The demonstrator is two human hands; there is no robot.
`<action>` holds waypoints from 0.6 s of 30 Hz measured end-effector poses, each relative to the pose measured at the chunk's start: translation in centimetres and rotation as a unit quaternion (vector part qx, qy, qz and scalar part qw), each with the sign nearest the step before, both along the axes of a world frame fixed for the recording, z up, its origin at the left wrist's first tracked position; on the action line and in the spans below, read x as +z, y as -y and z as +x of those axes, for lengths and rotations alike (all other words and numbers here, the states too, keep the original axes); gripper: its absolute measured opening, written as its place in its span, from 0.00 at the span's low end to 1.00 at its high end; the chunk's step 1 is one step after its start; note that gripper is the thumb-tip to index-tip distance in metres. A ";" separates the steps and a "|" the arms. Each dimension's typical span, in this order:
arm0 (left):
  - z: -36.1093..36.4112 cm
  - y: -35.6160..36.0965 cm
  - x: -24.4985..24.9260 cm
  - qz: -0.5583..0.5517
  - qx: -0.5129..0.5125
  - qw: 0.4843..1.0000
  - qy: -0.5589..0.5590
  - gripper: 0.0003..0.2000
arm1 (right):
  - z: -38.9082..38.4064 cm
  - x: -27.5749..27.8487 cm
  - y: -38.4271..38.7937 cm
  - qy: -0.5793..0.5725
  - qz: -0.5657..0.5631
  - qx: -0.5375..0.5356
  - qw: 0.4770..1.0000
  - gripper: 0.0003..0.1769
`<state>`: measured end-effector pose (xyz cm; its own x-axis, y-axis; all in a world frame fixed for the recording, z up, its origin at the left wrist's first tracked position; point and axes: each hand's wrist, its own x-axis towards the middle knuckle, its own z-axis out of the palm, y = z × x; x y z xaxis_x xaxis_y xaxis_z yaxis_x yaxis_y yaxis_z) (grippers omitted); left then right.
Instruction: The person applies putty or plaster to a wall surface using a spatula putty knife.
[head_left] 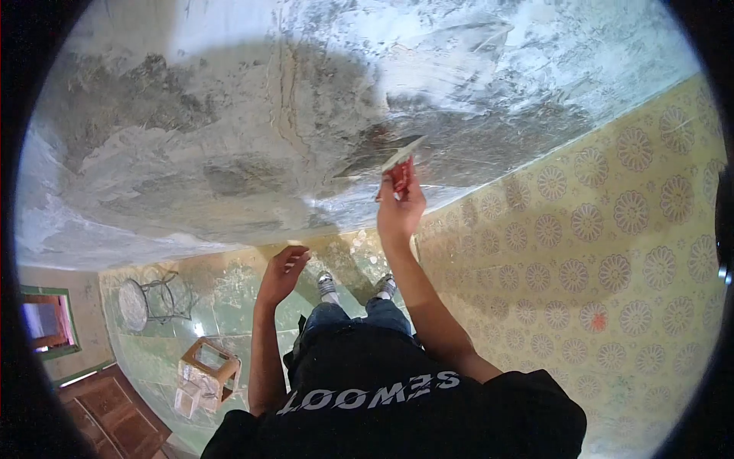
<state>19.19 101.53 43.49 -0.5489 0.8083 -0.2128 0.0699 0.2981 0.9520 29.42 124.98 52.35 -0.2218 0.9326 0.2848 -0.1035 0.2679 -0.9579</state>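
Observation:
My right hand (401,205) grips the red handle of a putty knife (398,158), raised in front of me. Its wide pale blade overlaps the patchy grey and white plastered wall (229,153), close to a dark triangular mark. Lower and to the left, my left hand (284,271) is empty, with its fingers loosely bent and slightly apart. That hand hangs in the air over the green floor (264,294), near the foot of the wall.
A yellow wall with round flower patterns (573,275) stands on my right. On the left floor are a round-topped metal stool (134,304) and a stained square stool (210,359) beside a whitish container (187,399). A brown wooden door (115,413) lies farther left.

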 end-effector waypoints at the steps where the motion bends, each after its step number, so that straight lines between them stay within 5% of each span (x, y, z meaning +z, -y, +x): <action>1: 0.2 -1.0 0.5 0.042 -0.016 0.998 0.042 0.14 | -0.9 0.7 1.2 0.002 -0.016 0.003 1.000 0.33; 5: 1.0 -5.2 3.9 0.103 -0.024 0.979 0.176 0.16 | -3.6 2.2 4.7 0.002 0.056 0.047 0.997 0.34; 7: 1.1 -6.7 4.4 0.174 0.058 0.949 0.256 0.17 | -4.1 2.3 6.6 0.064 0.037 0.102 0.992 0.36; 11: 0.6 -7.7 4.8 0.266 0.128 0.946 0.136 0.17 | -4.9 3.9 9.0 0.075 0.042 0.158 0.984 0.41; 16: 0.9 -5.7 5.7 0.192 0.120 0.950 0.213 0.16 | -1.4 0.9 7.9 -0.061 -0.065 0.283 0.955 0.29; 17: 1.1 -5.1 5.1 0.163 0.121 0.958 0.203 0.16 | -0.3 -0.4 7.0 -0.033 -0.004 0.255 0.966 0.20; 18: 1.1 -4.4 4.4 0.133 0.121 0.965 0.191 0.16 | 1.3 -0.8 6.4 -0.050 -0.062 0.236 0.969 0.15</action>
